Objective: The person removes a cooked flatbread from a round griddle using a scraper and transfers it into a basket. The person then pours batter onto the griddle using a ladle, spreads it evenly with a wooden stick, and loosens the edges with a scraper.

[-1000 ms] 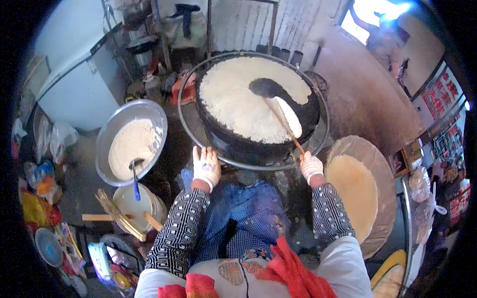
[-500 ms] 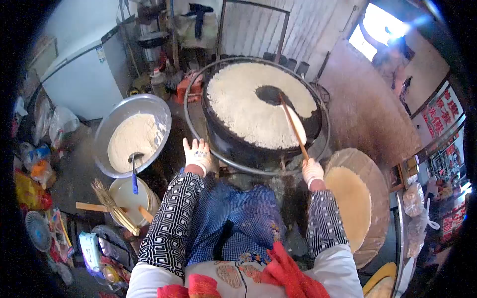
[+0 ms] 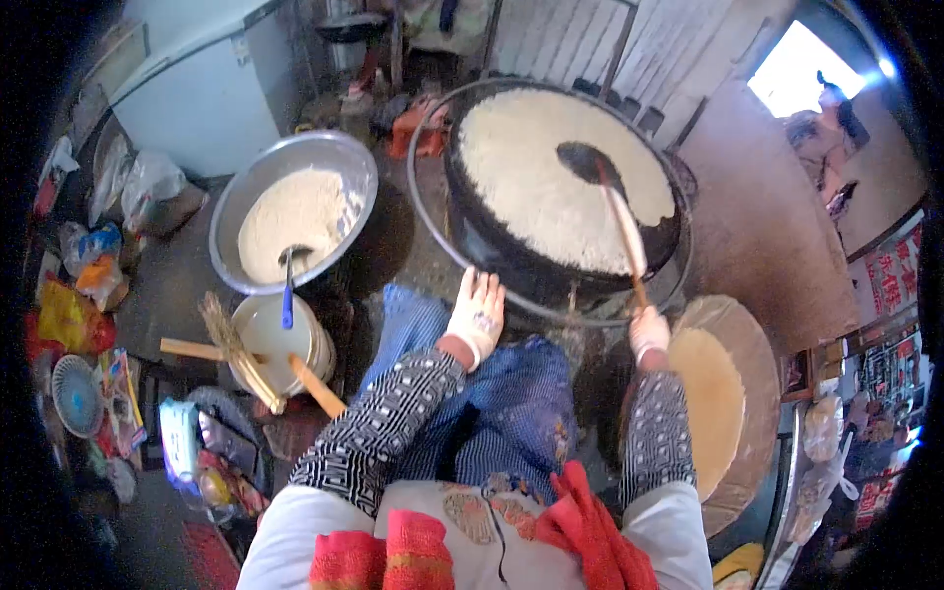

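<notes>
A round black griddle (image 3: 470, 221) stands in front of me, with a pale layer of batter (image 3: 536, 182) over most of its top. A dark bare patch (image 3: 582, 160) shows near the middle, and a dark strip runs along the right. My right hand (image 3: 649, 330), in a light glove, is closed round the handle of a wooden batter spreader (image 3: 621, 221), which lies across the batter with a pale smear along its blade. My left hand (image 3: 478, 315), also gloved, has its fingers stretched out at the metal ring (image 3: 421, 211) around the griddle; it holds nothing.
To the left, a metal basin (image 3: 224, 231) holds batter and a blue-handled ladle (image 3: 287, 300). Below it stands a white bucket (image 3: 320, 344) with a straw brush (image 3: 231, 339) and wooden sticks. At right, a thin round pancake (image 3: 703, 413) lies on a round board (image 3: 752, 393).
My left hand has moved right along the ring. The spreader stays in my right hand, its angle a little steeper. The whole view has shifted, with the griddle now further up and right.
</notes>
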Tool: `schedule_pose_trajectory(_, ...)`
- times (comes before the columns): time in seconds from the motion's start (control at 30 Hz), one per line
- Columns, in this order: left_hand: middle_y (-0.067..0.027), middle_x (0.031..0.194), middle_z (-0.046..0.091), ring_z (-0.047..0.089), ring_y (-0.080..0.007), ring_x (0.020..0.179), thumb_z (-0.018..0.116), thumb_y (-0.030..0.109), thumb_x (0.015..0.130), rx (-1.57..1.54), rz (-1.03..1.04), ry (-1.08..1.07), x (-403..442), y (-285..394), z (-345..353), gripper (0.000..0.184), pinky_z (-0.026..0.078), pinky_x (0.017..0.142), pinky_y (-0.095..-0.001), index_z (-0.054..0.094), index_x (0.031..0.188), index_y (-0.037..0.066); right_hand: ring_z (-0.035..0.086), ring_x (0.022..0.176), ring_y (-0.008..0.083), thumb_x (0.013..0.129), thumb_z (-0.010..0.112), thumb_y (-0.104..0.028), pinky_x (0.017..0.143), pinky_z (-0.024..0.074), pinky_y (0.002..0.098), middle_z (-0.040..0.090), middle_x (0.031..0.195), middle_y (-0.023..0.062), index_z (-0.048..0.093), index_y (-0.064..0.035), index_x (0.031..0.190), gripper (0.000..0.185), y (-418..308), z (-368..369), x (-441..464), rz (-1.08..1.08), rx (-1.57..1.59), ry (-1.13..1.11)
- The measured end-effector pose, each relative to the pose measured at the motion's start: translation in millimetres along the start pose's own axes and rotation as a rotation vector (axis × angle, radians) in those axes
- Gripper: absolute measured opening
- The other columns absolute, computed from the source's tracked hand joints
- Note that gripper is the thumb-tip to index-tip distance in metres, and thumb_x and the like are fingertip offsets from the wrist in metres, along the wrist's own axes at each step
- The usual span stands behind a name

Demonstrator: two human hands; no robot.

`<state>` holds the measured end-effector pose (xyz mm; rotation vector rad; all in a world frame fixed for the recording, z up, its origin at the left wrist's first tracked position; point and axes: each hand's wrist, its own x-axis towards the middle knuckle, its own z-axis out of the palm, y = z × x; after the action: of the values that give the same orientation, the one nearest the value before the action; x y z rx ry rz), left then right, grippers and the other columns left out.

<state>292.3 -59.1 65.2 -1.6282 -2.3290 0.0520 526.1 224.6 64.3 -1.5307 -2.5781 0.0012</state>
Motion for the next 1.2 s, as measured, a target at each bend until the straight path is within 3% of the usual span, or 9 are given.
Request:
schedule_pose_trajectory(0.2,-0.0182,0.146,0.044,0.037,-0.0317,0.139,0.033,0.014,0.096,-0.055,-0.037,-0.189,6,-19,-7,0.047,0.007,0.117,-0.061,0.044,0.139,-0.003,0.063,0.077,0.0472,0.096,0.049,-0.04,0.068,0.0491,0.0558,0.065,0.081,0.0257,0.056,-0.009,0.097,0.032,-10,5,-8,-0.231,0.189,0.043)
schedule_pose_trajectory(0.23,-0.018,0.145,0.045,0.038,-0.0314,0.138,0.034,0.014,0.096,-0.043,-0.059,-0.176,9,-22,-7,0.047,0.007,0.117,-0.0601,0.045,0.138,-0.003,0.062,0.078,0.048,0.094,0.051,-0.04,0.069,0.0488,0.0564,0.065,0.083,0.0261,0.055,-0.009,0.097,0.031,-24,-1,-15,-0.177,-0.018,-0.101)
schedule_pose_trajectory(0.33,-0.0173,0.14,0.05,0.041,-0.0309,0.136,0.036,0.014,0.094,-0.025,-0.092,-0.131,10,-30,-10,0.046,0.009,0.118,-0.057,0.049,0.135,-0.003,0.062,0.082,0.0474,0.096,0.049,-0.038,0.073,0.0488,0.0566,0.065,0.085,0.0279,0.058,-0.006,0.094,0.033,2,11,0,-0.035,0.04,-0.021)
schedule_pose_trajectory(0.47,-0.0175,0.127,0.058,0.049,-0.0313,0.126,0.054,0.02,0.084,-0.097,-0.126,0.087,15,-47,23,0.043,0.017,0.114,-0.0592,0.058,0.12,-0.002,0.064,0.073,0.0439,0.098,0.048,-0.036,0.062,0.052,0.0506,0.066,0.08,0.0243,0.059,-0.0045,0.086,0.035,-15,-12,6,-0.119,-0.017,0.051)
schedule_pose_trajectory(0.7,-0.0155,0.134,0.055,0.045,-0.0309,0.131,0.061,0.03,0.081,-0.161,-0.191,-0.035,23,-77,7,0.052,0.013,0.114,-0.0595,0.057,0.124,0.001,0.067,0.075,0.0401,0.096,0.047,-0.036,0.066,0.0537,0.0514,0.068,0.082,0.0221,0.062,-0.0057,0.083,0.036,-16,-15,4,0.022,0.089,-0.054)
schedule_pose_trajectory(0.8,-0.014,0.136,0.053,0.043,-0.0303,0.133,0.062,0.031,0.081,-0.169,-0.205,-0.079,30,-91,-1,0.053,0.011,0.115,-0.0605,0.056,0.125,0.003,0.068,0.071,0.0375,0.095,0.048,-0.034,0.062,0.0541,0.0509,0.067,0.071,0.0189,0.063,-0.0086,0.085,0.031,-32,-23,-5,-0.196,0.077,0.064)
schedule_pose_trajectory(0.9,-0.012,0.14,0.05,0.041,-0.0293,0.134,0.058,0.03,0.083,-0.173,-0.259,-0.104,31,-101,16,0.053,0.009,0.115,-0.0602,0.056,0.129,0.005,0.068,0.082,0.0388,0.097,0.04,-0.039,0.074,0.0531,0.0518,0.069,0.092,0.0224,0.06,-0.0056,0.094,0.039,-48,-23,-31,-0.087,0.04,-0.202)
schedule_pose_trajectory(1.0,-0.0113,0.14,0.049,0.037,-0.0293,0.136,0.057,0.032,0.083,-0.116,-0.281,-0.134,35,-113,10,0.052,0.009,0.114,-0.0617,0.056,0.128,0.005,0.067,0.084,0.0406,0.095,0.048,-0.037,0.077,0.0517,0.0521,0.067,0.083,0.0248,0.062,-0.0033,0.093,0.037,-20,-15,-10,0.115,0.203,-0.082)
schedule_pose_trajectory(1.2,-0.0139,0.139,0.049,0.036,-0.0303,0.136,0.055,0.037,0.086,-0.255,-0.132,-0.163,39,-33,-45,0.057,0.009,0.115,-0.0627,0.051,0.133,0.004,0.067,0.079,0.0401,0.096,0.045,-0.035,0.072,0.0531,0.0509,0.068,0.083,0.0243,0.06,-0.0024,0.096,0.035,-32,-18,-36,-0.208,0.182,-0.15)
